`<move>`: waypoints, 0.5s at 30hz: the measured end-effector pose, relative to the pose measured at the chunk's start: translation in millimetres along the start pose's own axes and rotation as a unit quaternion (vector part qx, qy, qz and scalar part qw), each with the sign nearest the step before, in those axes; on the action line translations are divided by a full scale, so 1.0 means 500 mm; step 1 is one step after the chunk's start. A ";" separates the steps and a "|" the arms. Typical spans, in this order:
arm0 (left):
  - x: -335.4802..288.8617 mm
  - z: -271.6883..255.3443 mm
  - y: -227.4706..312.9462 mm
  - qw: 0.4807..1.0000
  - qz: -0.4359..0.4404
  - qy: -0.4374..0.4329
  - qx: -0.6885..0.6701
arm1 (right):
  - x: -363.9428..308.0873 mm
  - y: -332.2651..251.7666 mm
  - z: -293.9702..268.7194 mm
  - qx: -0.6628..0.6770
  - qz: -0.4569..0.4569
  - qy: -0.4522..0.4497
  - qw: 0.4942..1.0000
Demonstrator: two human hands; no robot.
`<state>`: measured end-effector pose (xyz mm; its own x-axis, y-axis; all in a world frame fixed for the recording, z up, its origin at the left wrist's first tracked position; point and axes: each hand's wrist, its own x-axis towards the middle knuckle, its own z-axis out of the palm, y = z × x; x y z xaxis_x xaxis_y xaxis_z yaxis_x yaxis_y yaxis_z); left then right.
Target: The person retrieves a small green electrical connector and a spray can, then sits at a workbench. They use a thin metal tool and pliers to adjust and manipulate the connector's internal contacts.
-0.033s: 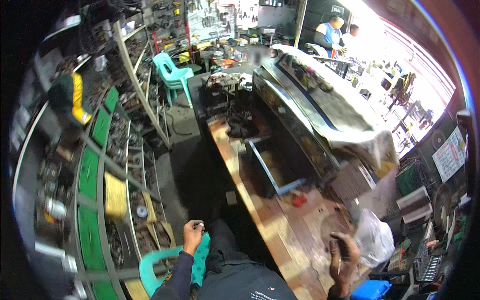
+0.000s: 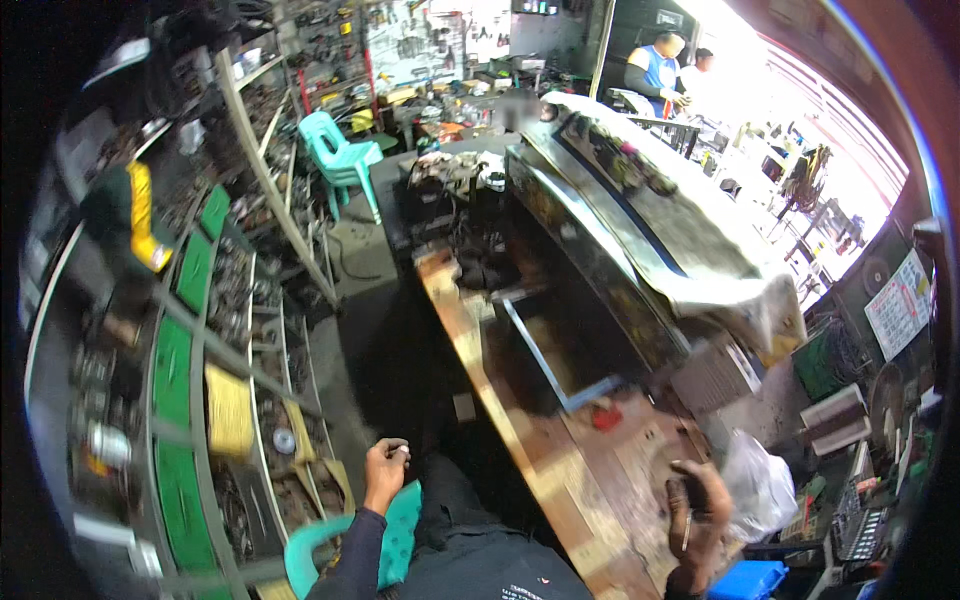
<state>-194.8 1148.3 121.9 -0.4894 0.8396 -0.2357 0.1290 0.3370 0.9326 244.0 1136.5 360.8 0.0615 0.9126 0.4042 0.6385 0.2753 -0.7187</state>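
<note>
My left hand (image 2: 385, 474) hovers above the seat of a teal plastic chair (image 2: 402, 515), its fingers curled together. Whether the pale spot at the fingertips is a small object or a nail, I cannot make out. On the other side, my right hand (image 2: 708, 505) is half curled over the near end of a wooden workbench (image 2: 550, 475). A thin pale stick (image 2: 686, 532) shows against its fingers; its kind is unclear. Beside that hand lies a clear plastic bag (image 2: 757, 487). Farther up the bench are a small red object (image 2: 605, 417) and a light metal frame (image 2: 540, 355).
Shelves with green panels (image 2: 172, 430) and crowded parts line the left. A long cloth-covered case (image 2: 660, 225) stands along the bench's far side. Stacked teal chairs (image 2: 340, 155) are at the back. A blue box (image 2: 745, 580) sits lower right. Two people (image 2: 660, 72) stand far right.
The view has shifted slightly, so the shelves and stacked chairs sit farther left. Both hands keep nearly the same pose; the right one appears a little farther right.
</note>
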 end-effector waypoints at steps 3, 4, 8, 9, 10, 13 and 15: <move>0.251 -0.031 0.144 0.995 0.086 -0.052 0.007 | 0.213 -0.078 0.140 -0.109 -0.070 0.034 0.991; 0.376 -0.043 0.183 0.988 0.144 -0.053 0.009 | 0.286 -0.103 0.195 -0.154 -0.086 0.048 0.983; 0.614 0.017 0.434 0.974 0.171 -0.131 -0.065 | 0.486 -0.144 0.294 -0.319 -0.034 0.083 0.944; 0.669 0.037 0.517 0.961 0.225 -0.144 -0.072 | 0.507 -0.125 0.304 -0.334 -0.021 0.083 0.939; 0.709 0.069 0.581 0.944 0.271 -0.168 -0.089 | 0.512 -0.132 0.296 -0.388 0.005 0.071 0.919; 0.816 0.157 0.797 0.900 0.356 -0.236 -0.091 | 0.515 -0.110 0.282 -0.434 0.094 0.042 0.895; 0.889 0.245 0.902 0.881 0.371 -0.278 -0.093 | 0.508 -0.115 0.270 -0.485 0.154 0.028 0.861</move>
<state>-248.6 1725.4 404.3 0.1736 0.8963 0.4081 0.0665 -0.4242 0.9031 119.6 1393.1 428.3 0.3629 0.8733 0.3250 0.9232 -0.3842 0.0016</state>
